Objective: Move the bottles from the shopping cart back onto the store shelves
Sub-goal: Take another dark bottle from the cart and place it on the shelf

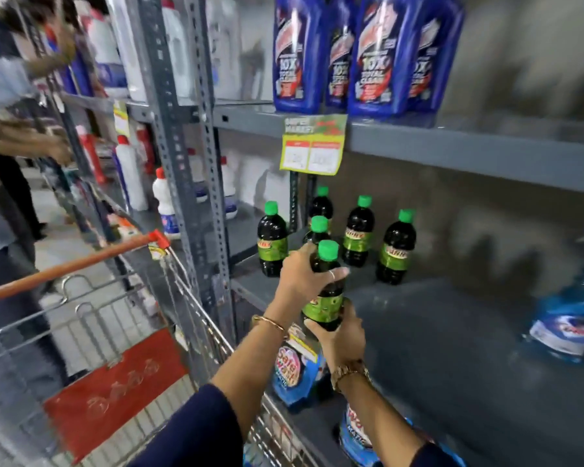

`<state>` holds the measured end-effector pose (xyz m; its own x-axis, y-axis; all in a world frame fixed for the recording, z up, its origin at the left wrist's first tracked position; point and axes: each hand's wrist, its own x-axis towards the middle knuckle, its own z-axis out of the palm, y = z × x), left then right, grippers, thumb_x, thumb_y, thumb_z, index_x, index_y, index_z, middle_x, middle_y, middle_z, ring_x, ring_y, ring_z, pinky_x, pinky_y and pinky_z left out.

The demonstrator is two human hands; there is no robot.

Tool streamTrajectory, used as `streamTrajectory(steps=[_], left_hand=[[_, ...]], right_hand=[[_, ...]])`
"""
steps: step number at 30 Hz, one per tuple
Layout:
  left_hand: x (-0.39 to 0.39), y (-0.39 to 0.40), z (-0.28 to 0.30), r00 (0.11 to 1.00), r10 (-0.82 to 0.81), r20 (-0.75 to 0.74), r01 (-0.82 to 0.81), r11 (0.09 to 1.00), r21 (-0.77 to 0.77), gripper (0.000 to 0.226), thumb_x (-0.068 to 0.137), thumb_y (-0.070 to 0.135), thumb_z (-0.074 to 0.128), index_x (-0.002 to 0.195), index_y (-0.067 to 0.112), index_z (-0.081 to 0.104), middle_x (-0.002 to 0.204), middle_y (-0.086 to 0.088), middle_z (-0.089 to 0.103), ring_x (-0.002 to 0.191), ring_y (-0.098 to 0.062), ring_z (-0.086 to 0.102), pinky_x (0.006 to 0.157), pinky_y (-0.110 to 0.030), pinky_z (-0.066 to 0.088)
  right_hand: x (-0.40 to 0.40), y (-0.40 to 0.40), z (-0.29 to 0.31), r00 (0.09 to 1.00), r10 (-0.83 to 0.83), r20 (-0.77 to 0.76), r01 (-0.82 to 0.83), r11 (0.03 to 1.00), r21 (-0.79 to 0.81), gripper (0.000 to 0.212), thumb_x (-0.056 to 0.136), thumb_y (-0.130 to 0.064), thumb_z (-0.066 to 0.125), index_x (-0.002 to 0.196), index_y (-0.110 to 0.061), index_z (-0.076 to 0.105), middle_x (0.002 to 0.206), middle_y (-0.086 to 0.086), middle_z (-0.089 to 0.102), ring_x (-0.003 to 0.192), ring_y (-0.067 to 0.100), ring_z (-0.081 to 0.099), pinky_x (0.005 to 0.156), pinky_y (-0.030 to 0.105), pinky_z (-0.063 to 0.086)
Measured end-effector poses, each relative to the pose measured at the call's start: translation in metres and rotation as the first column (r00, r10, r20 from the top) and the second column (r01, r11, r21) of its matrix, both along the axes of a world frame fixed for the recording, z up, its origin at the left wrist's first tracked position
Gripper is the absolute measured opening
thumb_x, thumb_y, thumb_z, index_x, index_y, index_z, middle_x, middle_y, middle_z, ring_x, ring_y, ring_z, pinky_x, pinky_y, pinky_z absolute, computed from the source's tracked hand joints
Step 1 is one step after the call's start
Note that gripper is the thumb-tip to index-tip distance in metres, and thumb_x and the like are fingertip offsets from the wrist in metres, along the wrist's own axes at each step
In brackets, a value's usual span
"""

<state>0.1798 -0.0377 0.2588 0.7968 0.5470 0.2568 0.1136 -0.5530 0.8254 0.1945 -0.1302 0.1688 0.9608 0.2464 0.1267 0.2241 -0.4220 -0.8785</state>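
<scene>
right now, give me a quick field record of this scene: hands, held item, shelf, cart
left hand: gripping the held bottle's upper part
right hand: supporting its base
held bottle: dark, green cap, upright, over the shelf edge
middle shelf: five matching bottles standing
upper shelf: blue bottles
shopping cart: at left, contents unclear

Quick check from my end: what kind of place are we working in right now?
Most likely a supermarket's cleaning-products aisle: grey metal shelves with identical dark bottles lined up, a yellow price tag clipped to the shelf edge, and a wire shopping cart alongside.
</scene>
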Motion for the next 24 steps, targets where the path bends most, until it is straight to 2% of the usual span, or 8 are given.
streamTrajectory(steps=[2, 5, 7, 9, 12, 17, 21, 24], left_hand=[[0.017, -0.015, -0.006, 0.999, -0.046, -0.019, 0.047, 0.999, 0.021, 0.05, 0.064, 0.041, 0.081, 0.092, 0.007, 0.057, 0.094, -0.007, 0.069, 0.092, -0.024, 0.063, 0.077, -0.034, 0.05], [0.035, -0.032, -0.014, 0.995, -0.1, -0.012, 0.101, 0.994, 0.039, 0.041, 0.07, 0.035, 0.078, 0.082, 0.014, 0.045, 0.083, -0.001, 0.057, 0.082, -0.019, 0.053, 0.067, -0.025, 0.033], [0.049, -0.038, -0.017, 0.992, -0.125, 0.009, 0.125, 0.991, 0.038, 0.038, 0.071, 0.034, 0.077, 0.087, 0.014, 0.049, 0.087, -0.004, 0.059, 0.089, -0.023, 0.057, 0.069, -0.027, 0.036], [0.063, -0.04, -0.02, 0.988, -0.15, 0.03, 0.15, 0.989, 0.017, 0.044, 0.071, 0.034, 0.078, 0.099, 0.011, 0.055, 0.099, -0.007, 0.066, 0.1, -0.025, 0.059, 0.08, -0.033, 0.046], [0.08, -0.042, -0.021, 0.984, -0.172, 0.033, 0.173, 0.985, -0.006, 0.051, 0.068, 0.037, 0.079, 0.106, 0.012, 0.055, 0.108, -0.006, 0.067, 0.106, -0.024, 0.059, 0.092, -0.044, 0.05], [0.102, -0.047, -0.029, 0.982, -0.176, 0.069, 0.174, 0.984, 0.022, 0.062, 0.063, 0.047, 0.075, 0.109, 0.012, 0.054, 0.104, -0.009, 0.067, 0.105, -0.027, 0.058, 0.09, -0.044, 0.05], [0.108, -0.051, -0.027, 0.98, -0.182, 0.077, 0.18, 0.983, 0.023, 0.053, 0.072, 0.033, 0.077, 0.107, 0.003, 0.05, 0.103, -0.015, 0.064, 0.104, -0.031, 0.053, 0.086, -0.04, 0.048], [0.105, -0.055, -0.03, 0.978, -0.192, 0.082, 0.192, 0.981, 0.004, 0.056, 0.074, 0.03, 0.075, 0.115, 0.004, 0.047, 0.111, -0.013, 0.063, 0.112, -0.03, 0.05, 0.089, -0.036, 0.044]], right_hand=[[0.014, -0.013, -0.003, 0.999, -0.038, -0.017, 0.038, 0.999, 0.006, 0.067, 0.063, -0.022, 0.082, 0.122, -0.012, 0.051, 0.11, 0.013, 0.066, 0.105, 0.033, 0.059, 0.082, 0.035, 0.048], [0.034, -0.029, -0.007, 0.999, -0.048, -0.017, 0.047, 0.998, -0.031, 0.072, 0.069, -0.016, 0.078, 0.131, -0.006, 0.042, 0.126, 0.017, 0.055, 0.118, 0.034, 0.05, 0.09, 0.037, 0.044], [0.049, -0.034, -0.009, 0.999, -0.042, -0.003, 0.042, 0.997, -0.065, 0.075, 0.074, -0.014, 0.075, 0.136, -0.003, 0.035, 0.134, 0.019, 0.047, 0.123, 0.035, 0.045, 0.093, 0.038, 0.042], [0.062, -0.037, -0.009, 0.999, -0.047, 0.009, 0.048, 0.995, -0.086, 0.075, 0.076, -0.015, 0.073, 0.138, -0.003, 0.031, 0.137, 0.02, 0.043, 0.124, 0.035, 0.043, 0.093, 0.039, 0.042], [0.077, -0.039, -0.009, 0.998, -0.067, 0.001, 0.067, 0.994, -0.085, 0.077, 0.079, -0.016, 0.071, 0.141, -0.005, 0.027, 0.14, 0.02, 0.04, 0.126, 0.036, 0.04, 0.094, 0.041, 0.042], [0.093, -0.041, -0.012, 0.993, -0.119, 0.017, 0.119, 0.991, -0.06, 0.073, 0.078, -0.014, 0.071, 0.138, -0.003, 0.031, 0.138, 0.021, 0.043, 0.124, 0.037, 0.043, 0.094, 0.041, 0.041], [0.098, -0.039, -0.011, 0.989, -0.146, -0.01, 0.145, 0.987, -0.066, 0.071, 0.077, -0.014, 0.073, 0.135, -0.003, 0.035, 0.133, 0.02, 0.049, 0.122, 0.036, 0.047, 0.095, 0.04, 0.042], [0.091, -0.042, -0.014, 0.978, -0.2, -0.063, 0.191, 0.973, -0.128, 0.061, 0.079, -0.015, 0.071, 0.128, 0.001, 0.038, 0.125, 0.024, 0.055, 0.115, 0.039, 0.053, 0.089, 0.04, 0.045]])
